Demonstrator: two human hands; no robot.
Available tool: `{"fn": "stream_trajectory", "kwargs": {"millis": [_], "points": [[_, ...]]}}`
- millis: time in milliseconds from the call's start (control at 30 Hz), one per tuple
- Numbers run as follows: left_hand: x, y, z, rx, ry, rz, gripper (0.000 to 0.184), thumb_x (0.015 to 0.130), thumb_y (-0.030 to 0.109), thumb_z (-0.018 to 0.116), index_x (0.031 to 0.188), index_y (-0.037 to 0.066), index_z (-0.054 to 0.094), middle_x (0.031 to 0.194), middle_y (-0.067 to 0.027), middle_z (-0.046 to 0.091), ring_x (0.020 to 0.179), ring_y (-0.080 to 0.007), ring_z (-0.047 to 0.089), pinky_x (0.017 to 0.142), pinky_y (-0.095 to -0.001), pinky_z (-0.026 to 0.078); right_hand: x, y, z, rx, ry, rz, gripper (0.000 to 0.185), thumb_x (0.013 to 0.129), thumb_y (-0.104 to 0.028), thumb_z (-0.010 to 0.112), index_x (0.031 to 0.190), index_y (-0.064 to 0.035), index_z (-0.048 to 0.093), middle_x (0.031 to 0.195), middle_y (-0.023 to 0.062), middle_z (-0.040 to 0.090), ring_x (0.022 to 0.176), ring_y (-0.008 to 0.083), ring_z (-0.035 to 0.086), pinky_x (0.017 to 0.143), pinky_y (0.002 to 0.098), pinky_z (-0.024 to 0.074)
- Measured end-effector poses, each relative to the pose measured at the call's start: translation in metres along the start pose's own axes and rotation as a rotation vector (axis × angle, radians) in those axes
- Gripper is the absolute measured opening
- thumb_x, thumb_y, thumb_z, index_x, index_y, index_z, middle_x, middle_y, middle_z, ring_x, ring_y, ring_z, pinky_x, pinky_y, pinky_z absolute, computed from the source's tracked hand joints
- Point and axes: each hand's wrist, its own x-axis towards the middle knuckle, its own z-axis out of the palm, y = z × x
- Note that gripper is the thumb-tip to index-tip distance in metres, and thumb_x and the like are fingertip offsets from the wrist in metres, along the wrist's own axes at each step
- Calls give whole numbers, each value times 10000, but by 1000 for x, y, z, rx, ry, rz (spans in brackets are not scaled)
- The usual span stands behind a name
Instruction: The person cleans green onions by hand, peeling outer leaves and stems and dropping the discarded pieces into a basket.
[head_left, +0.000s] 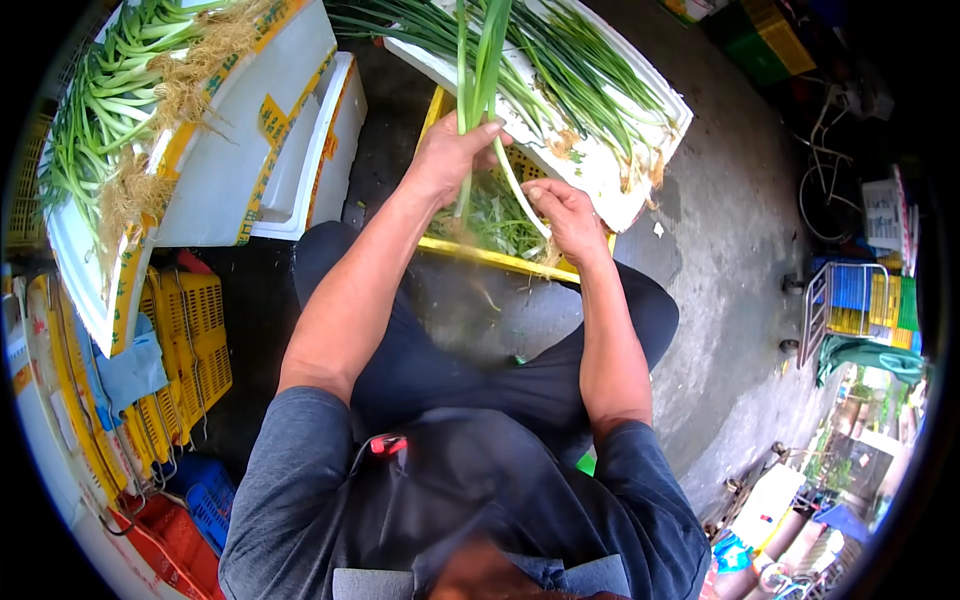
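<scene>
My left hand (450,160) is closed around a few spring onions (484,75), their green leaves pointing up and away from me. One pale stalk (518,195) slants down to the right, its rooty end just below my right hand (568,218). The fingers of that hand are bent into a pinch beside this stalk; whether they grip a strip of it is too small to tell. Beneath both hands stands a yellow crate (480,257) with loose green trimmings (500,222) inside. A white foam lid (595,195) bearing more spring onions (590,85) rests across the crate's far side.
At the left, rooted spring onions (110,120) lie on another foam lid (75,245) over white foam boxes (335,150). Yellow crates (195,320), a blue basket (210,500) and a red crate (170,540) stand lower left. A metal trolley (840,300) is at the right.
</scene>
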Motion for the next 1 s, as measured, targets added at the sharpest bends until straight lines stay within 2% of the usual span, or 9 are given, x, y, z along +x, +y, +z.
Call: {"fn": "stream_trajectory", "kwargs": {"millis": [167,467,667,767,1000], "points": [[-3,2,2,-13,-60,8,183,969,152,625,1127,62,603,977,-58,715,750,-102,585,708,-261,491,10,1,4,391,-110,155,192,968,-153,613,1050,3,690,856,37,691,735,124,649,697,247,510],[-2,1,2,-40,-117,55,184,965,152,634,1131,74,610,976,-44,715,777,-97,588,701,-260,485,13,9,14,324,-43,33,172,969,-156,594,993,-4,671,807,59,684,733,146,672,675,258,516],[-5,3,5,-101,-181,82,182,963,157,645,1129,90,616,977,-35,710,829,-95,608,701,-260,481,3,1,18,483,-60,122,183,976,-161,573,1004,2,652,769,64,668,676,145,642,753,309,564],[-5,1,4,-106,-207,102,166,960,162,654,1109,95,628,951,-20,701,813,-91,602,701,-257,478,-1,0,21,510,-60,86,188,960,-181,581,970,-23,681,785,51,685,700,130,643,682,255,507],[0,-5,1,-126,-209,95,199,932,199,705,1075,77,641,905,-18,677,725,-97,587,675,-250,492,8,0,24,539,-52,78,194,956,-199,607,979,-17,672,792,55,673,700,152,641,694,267,513]]}}
